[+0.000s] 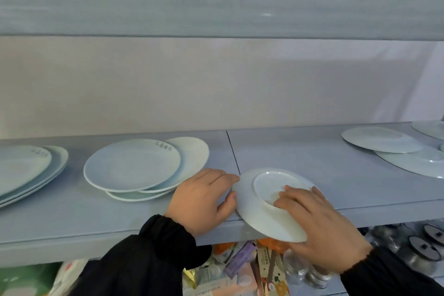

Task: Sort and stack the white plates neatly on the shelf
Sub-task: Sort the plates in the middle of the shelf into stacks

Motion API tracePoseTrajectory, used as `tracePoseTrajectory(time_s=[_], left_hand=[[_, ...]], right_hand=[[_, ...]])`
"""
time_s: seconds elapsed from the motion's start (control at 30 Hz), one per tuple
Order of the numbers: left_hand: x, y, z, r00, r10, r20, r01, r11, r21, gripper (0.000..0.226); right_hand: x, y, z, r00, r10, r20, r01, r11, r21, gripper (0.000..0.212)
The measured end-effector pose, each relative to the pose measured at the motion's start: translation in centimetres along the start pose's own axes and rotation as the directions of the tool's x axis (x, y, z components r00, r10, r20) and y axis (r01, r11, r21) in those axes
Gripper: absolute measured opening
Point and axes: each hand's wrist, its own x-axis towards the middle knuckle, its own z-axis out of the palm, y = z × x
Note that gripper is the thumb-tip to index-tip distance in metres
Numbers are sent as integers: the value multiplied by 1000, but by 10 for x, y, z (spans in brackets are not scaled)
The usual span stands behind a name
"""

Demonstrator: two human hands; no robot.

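Both hands grip an upturned white plate [259, 206] at the front edge of a pale blue shelf [312, 151]: the left hand [204, 199] pinches its left rim, the right hand [322, 226] lies over its foot ring and near rim, which overhangs the shelf edge. Left of it sits a loose pile of white plates [134, 166], with another stack [26, 170] at far left. More plates [382, 139] overlap at far right. Black sleeves [153, 255] cover both wrists. Packaged goods [245, 269] and lidded glass jars [420, 247] crowd the level below.
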Motion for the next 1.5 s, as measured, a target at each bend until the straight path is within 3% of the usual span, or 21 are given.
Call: tracePoseTrajectory(time_s=[0.07,0.2,0.33,0.43,0.53,0.67,0.77,0.97,1.07,1.17,1.23,1.37,1.5], left_hand=[[-6,-2,-14,999,-26,-23,26,1000,0,30],[-20,-16,-48,989,-110,-101,115,992,44,31],[-40,-35,-79,976,-172,-134,188,976,113,30],[-59,-49,-97,960,-237,-150,259,954,153,30],[-78,-61,-110,943,-293,-157,320,929,188,30],[-99,-73,-128,911,-371,-183,405,887,221,30],[-112,-79,-140,889,-414,-196,453,857,245,31],[-129,-93,-155,872,-444,-204,487,829,276,30],[-133,-98,-158,863,-460,-211,504,818,279,30],[-133,-102,-159,859,-463,-219,510,814,280,30],[-133,-105,-157,863,-452,-224,502,818,282,30],[-128,-109,-153,874,-436,-216,482,834,268,29],[-119,-110,-146,882,-428,-196,467,850,243,30]], right_hand=[[4,3,-4,999,13,-49,-11,999,40,55],[30,-2,-25,948,200,-247,-130,954,270,50],[72,-22,-42,776,409,-479,-168,868,468,34],[107,-46,-51,673,524,-522,-99,764,638,24],[148,-69,-44,670,658,-344,-34,490,871,14],[200,-97,-24,755,652,74,-43,-63,997,14],[230,-111,0,788,557,260,-171,-208,963,23],[255,-137,28,824,485,293,-284,-94,954,38],[255,-137,29,868,449,211,-310,158,938,59],[251,-134,20,921,373,116,-307,507,805,72],[251,-130,18,946,312,87,-274,626,730,74],[249,-123,25,967,247,66,-231,731,642,73],[239,-112,21,970,235,65,-218,719,660,61]])
